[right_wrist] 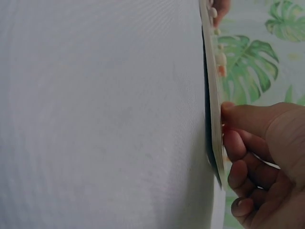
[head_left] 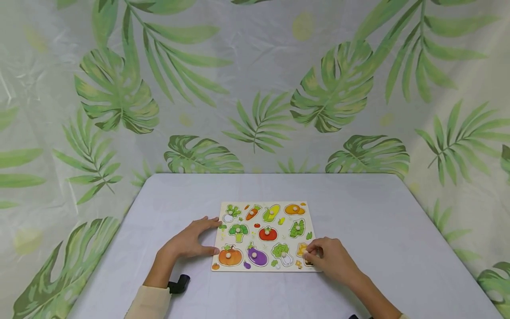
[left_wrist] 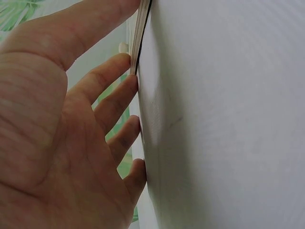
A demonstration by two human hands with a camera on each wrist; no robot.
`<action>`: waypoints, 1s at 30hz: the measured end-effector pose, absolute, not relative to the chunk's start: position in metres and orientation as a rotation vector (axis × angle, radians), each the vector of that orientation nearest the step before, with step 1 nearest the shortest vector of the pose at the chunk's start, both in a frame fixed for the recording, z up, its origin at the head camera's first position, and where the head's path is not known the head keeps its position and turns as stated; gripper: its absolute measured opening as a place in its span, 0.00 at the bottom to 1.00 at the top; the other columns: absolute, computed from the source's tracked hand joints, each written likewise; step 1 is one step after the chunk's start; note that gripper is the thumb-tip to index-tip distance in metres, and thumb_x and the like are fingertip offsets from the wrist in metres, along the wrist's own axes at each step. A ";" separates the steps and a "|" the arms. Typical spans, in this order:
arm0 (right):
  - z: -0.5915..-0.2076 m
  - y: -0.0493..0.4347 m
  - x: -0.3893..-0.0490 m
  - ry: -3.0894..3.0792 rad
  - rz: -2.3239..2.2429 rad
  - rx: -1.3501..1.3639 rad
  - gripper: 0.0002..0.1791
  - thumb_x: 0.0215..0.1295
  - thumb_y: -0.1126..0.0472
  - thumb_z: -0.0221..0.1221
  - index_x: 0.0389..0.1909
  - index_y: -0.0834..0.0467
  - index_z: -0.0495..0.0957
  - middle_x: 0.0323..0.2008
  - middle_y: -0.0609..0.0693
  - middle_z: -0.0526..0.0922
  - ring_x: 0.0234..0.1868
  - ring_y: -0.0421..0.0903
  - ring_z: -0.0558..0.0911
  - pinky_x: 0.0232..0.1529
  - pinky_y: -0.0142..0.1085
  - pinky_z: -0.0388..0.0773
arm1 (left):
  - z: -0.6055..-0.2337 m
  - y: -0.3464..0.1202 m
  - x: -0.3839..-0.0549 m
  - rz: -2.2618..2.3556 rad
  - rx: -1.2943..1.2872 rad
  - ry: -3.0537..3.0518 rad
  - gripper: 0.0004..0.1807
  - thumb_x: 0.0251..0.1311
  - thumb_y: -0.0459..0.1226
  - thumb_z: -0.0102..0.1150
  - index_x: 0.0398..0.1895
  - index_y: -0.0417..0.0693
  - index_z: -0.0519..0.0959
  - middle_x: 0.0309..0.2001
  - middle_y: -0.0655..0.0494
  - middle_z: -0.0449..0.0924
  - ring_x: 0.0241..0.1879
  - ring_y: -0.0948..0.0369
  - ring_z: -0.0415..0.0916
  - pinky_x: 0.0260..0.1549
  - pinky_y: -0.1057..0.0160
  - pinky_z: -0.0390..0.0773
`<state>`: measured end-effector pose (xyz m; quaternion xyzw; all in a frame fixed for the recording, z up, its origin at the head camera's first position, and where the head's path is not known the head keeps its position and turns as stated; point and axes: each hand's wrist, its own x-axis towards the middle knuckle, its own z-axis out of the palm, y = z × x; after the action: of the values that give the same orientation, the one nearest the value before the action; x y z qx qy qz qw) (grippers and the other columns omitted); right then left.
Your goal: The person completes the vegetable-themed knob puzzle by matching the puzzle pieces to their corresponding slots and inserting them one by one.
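A wooden peg puzzle board (head_left: pixel 255 237) with knobbed vegetable pieces lies flat on the table. My left hand (head_left: pixel 193 239) is at the board's left side, thumb and fingertips touching its edge. In the left wrist view, the left hand (left_wrist: pixel 81 119) has its fingers spread against the edge. My right hand (head_left: pixel 332 259) is over the lower right corner, thumb and forefinger pinching at a yellow puzzle piece (head_left: pixel 301 249), whose knob is hidden. The right wrist view shows the right hand (right_wrist: pixel 267 157) with its other fingers curled beside the board.
Nearby in the board sit a cabbage piece (head_left: pixel 283 256), an eggplant piece (head_left: pixel 256 257), a pumpkin piece (head_left: pixel 233 257) and a tomato piece (head_left: pixel 268 234). A white cloth covers the table (head_left: pixel 378 212). A leaf-patterned curtain (head_left: pixel 263 66) hangs behind it.
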<state>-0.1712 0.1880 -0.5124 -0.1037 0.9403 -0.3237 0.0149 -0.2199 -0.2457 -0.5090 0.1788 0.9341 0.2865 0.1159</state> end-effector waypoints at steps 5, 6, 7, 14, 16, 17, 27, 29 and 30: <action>-0.513 0.190 -0.171 2.915 -1.005 -0.331 0.06 0.59 0.56 0.74 0.29 0.47 0.85 0.22 0.36 0.77 0.24 0.35 0.69 0.25 0.28 0.65 | -0.510 -0.245 -0.221 0.842 0.524 2.733 0.45 0.51 0.55 0.77 0.74 0.59 0.72 0.80 0.60 0.62 0.82 0.43 0.48 0.75 0.30 0.54; -0.513 0.190 -0.171 2.907 -1.010 -0.338 0.06 0.59 0.56 0.74 0.29 0.48 0.85 0.22 0.36 0.77 0.24 0.35 0.69 0.24 0.28 0.65 | -0.510 -0.245 -0.221 0.846 0.521 2.730 0.45 0.50 0.55 0.77 0.74 0.59 0.72 0.80 0.59 0.62 0.82 0.43 0.48 0.75 0.30 0.54; -0.514 0.191 -0.171 2.898 -1.016 -0.344 0.06 0.60 0.56 0.74 0.29 0.48 0.85 0.22 0.36 0.77 0.24 0.35 0.69 0.24 0.28 0.65 | -0.511 -0.245 -0.221 0.846 0.518 2.729 0.45 0.50 0.55 0.77 0.74 0.59 0.72 0.80 0.59 0.62 0.82 0.43 0.48 0.74 0.30 0.54; -0.518 0.193 -0.171 2.839 -1.072 -0.364 0.07 0.62 0.55 0.72 0.31 0.48 0.83 0.22 0.37 0.77 0.25 0.34 0.70 0.25 0.27 0.67 | -0.510 -0.245 -0.219 0.828 0.513 2.727 0.45 0.51 0.55 0.77 0.74 0.60 0.71 0.80 0.58 0.61 0.82 0.42 0.48 0.74 0.30 0.55; -0.520 0.194 -0.171 2.830 -1.088 -0.389 0.07 0.62 0.55 0.72 0.32 0.49 0.82 0.22 0.38 0.76 0.25 0.34 0.70 0.25 0.27 0.68 | -0.510 -0.245 -0.218 0.835 0.513 2.724 0.46 0.51 0.55 0.77 0.74 0.59 0.71 0.80 0.57 0.61 0.81 0.42 0.48 0.74 0.30 0.54; -0.521 0.194 -0.171 2.828 -1.090 -0.405 0.07 0.62 0.55 0.72 0.32 0.48 0.82 0.23 0.38 0.76 0.24 0.33 0.70 0.25 0.26 0.68 | -0.511 -0.246 -0.218 0.838 0.512 2.723 0.46 0.50 0.55 0.77 0.74 0.59 0.71 0.80 0.57 0.61 0.81 0.42 0.48 0.74 0.30 0.54; -0.522 0.200 -0.166 2.745 -1.128 -0.526 0.11 0.63 0.53 0.71 0.40 0.52 0.81 0.28 0.40 0.75 0.28 0.34 0.70 0.28 0.27 0.68 | -0.514 -0.248 -0.216 0.841 0.534 2.719 0.46 0.51 0.56 0.76 0.74 0.58 0.71 0.80 0.56 0.61 0.81 0.41 0.48 0.75 0.29 0.53; -0.521 0.201 -0.163 2.725 -1.123 -0.548 0.14 0.63 0.52 0.71 0.43 0.54 0.81 0.30 0.41 0.75 0.31 0.35 0.71 0.30 0.27 0.69 | -0.515 -0.250 -0.215 0.817 0.563 2.718 0.46 0.53 0.56 0.75 0.75 0.57 0.70 0.80 0.54 0.60 0.81 0.40 0.48 0.75 0.30 0.51; -0.520 0.202 -0.162 2.719 -1.121 -0.566 0.15 0.64 0.52 0.71 0.45 0.54 0.81 0.31 0.41 0.75 0.32 0.35 0.72 0.32 0.27 0.70 | -0.515 -0.250 -0.214 0.804 0.579 2.719 0.46 0.54 0.56 0.74 0.76 0.56 0.69 0.80 0.53 0.60 0.81 0.40 0.48 0.76 0.30 0.50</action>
<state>-0.1616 0.2021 -0.5201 -0.1884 0.9054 -0.3734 0.0735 -0.2138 -0.2501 -0.5153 0.1986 0.9323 0.2757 0.1237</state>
